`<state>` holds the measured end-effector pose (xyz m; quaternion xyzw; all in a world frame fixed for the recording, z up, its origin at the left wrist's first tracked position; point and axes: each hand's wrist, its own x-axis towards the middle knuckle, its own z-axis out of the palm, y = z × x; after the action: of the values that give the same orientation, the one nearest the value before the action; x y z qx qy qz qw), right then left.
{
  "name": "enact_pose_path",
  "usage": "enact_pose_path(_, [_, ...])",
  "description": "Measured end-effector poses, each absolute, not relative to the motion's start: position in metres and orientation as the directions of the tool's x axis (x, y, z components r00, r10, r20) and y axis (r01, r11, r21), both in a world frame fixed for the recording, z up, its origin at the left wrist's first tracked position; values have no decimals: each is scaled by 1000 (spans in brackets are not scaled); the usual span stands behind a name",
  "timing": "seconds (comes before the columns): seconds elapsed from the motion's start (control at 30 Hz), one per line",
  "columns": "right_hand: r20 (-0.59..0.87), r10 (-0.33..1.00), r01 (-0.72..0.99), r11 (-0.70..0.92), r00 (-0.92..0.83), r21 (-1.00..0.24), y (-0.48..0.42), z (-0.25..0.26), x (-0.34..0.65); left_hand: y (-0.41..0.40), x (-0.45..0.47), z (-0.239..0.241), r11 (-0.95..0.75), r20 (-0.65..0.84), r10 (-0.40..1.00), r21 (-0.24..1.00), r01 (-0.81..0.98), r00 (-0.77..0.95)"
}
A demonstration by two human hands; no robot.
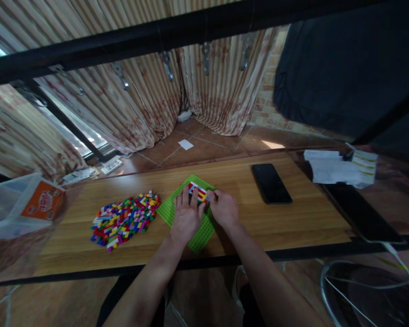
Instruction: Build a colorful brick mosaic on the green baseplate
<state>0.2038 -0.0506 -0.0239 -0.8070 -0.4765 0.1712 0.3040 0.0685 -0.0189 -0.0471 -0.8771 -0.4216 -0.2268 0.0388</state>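
The flat red, yellow and white plastic-brick build (202,194) is touched on its near-left side by the outspread left grip (187,217). At its right end, the right grip (225,208) is curled; what is held cannot be told.

A baseplate (204,231) lies mid-table on the table (240,240), a brick assembly (200,191) on its far part. The left hand (187,217) is at the assembly's near left, the right hand (226,209) at its right end. Left of the baseplate lies a brick pile (126,220); farther left, a tub (10,209). Right lies a phone (271,184); farther right, a tablet (364,213), papers (327,165) at its far end.
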Motion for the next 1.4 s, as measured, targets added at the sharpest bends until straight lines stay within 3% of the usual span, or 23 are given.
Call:
enact_pose_path(0.2, [-58,883,707,-410,465,-576,-51,-16,204,-19,69,-44,-619,368,747,82,781,554])
enact_pose_path(0.53, [-75,883,693,-415,464,-590,-51,-14,204,-19,69,-41,-614,338,762,108,782,552])
enact_pose_path(0.97, [-63,898,711,-387,436,-588,-50,-16,206,-9,58,-29,-608,373,794,508,610,480])
enact_pose_path(1.27, [-35,922,577,-270,385,-771,-57,-21,216,-3,67,-22,-552,498,831,676,488,250])
enact_pose_path(1.4, [-31,927,598,-267,375,-755,-60,-22,215,3,52,-12,-369,387,922,848,380,32])
